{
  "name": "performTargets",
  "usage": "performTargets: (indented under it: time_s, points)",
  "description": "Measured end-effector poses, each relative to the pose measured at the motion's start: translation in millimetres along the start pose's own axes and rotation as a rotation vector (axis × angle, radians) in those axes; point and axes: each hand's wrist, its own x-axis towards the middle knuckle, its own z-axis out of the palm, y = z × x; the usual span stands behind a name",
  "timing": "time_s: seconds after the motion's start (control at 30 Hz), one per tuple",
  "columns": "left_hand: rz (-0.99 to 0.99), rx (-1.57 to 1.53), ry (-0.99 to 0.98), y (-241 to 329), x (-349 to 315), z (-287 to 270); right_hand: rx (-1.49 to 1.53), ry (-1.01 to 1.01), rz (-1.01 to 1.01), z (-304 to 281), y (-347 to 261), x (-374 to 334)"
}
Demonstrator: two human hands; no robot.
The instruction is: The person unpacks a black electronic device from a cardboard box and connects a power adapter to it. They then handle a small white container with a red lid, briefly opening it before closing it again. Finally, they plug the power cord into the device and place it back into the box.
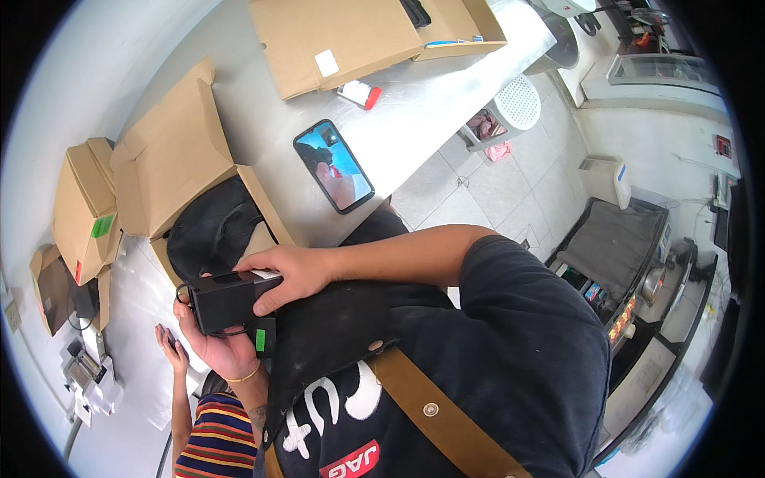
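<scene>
My left hand [227,350], with a yellow bracelet at its wrist, cups a black block-shaped device [227,303] from below. A thin black cable loops at its far left end. On top, my right hand [291,275] grips the same device, thumb on the near face. A black piece with a green sticker [260,339] shows beside my left palm; whether it is joined to the device I cannot tell. Just beyond my hands, an open cardboard box [171,151] holds a soft black thing [213,221]. A smartphone [333,167] with its screen lit lies on the metal table [255,127].
A second open cardboard box [343,44] and a small red-and-white box [360,95] occupy the far table. More cartons [84,207] stand at left. Another person's hand [170,348] is close to my left hand, near a striped shirt [215,438]. A stool [516,103] stands beyond the table edge.
</scene>
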Motion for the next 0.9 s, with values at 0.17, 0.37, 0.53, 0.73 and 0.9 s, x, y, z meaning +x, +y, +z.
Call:
performTargets:
  time_s: [0.17,0.37,0.53,0.73,0.9]
  points:
    - [0.144,0.303,-0.021,3.5,-16.1,34.6,0.545,-0.351,0.156,-18.5,7.5,18.8]
    - [0.196,0.41,-0.001,13.2,-15.7,54.6,0.805,-0.526,0.221,-23.2,17.3,37.7]
    - [0.135,0.245,-0.014,21.3,-23.4,101.8,0.727,-0.543,0.25,-34.9,-22.0,27.3]
    - [0.074,0.116,0.045,11.6,-25.3,105.8,0.585,-0.422,0.333,-48.5,-61.0,-9.3]
    - [0.078,0.137,0.0,1.3,-24.9,101.4,0.588,-0.387,0.316,-47.8,-60.5,-21.6]
